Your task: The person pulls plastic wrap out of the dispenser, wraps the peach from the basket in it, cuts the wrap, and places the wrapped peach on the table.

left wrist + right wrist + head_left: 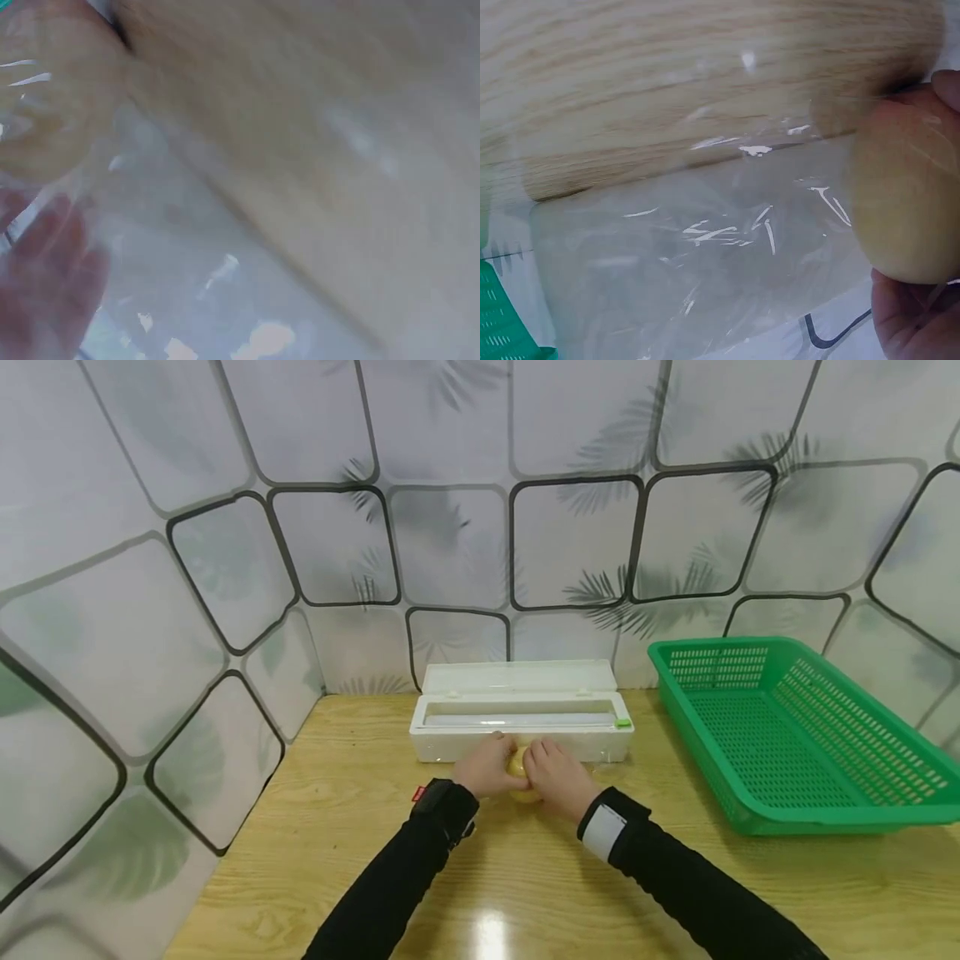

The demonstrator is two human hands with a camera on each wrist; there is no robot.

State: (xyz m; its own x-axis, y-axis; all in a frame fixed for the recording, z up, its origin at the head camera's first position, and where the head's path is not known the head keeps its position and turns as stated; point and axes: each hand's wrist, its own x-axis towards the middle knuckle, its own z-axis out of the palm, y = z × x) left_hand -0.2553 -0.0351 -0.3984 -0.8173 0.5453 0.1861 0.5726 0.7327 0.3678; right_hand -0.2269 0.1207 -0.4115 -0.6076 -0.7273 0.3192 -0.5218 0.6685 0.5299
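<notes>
Both hands meet in front of the white cling film box [442, 745], around a round, yellow fruit [519, 763]. My left hand [482, 768] grips it from the left and my right hand [560, 778] from the right. In the right wrist view the fruit [907, 195] has a pinkish blush at its top, with fingertips above and below it. Clear cling film [735, 229], creased and shiny, covers the fruit and stretches across the box front. The left wrist view shows the left fingers [56, 262] through the film, beneath the fruit [45, 142].
The box's lid [517, 677] stands raised, with a film roll [517, 720] inside and a small green piece [622, 723] at the right end. A green plastic basket [750, 797] sits on the wooden table [337, 860] at right. A patterned curtain [450, 543] stands behind.
</notes>
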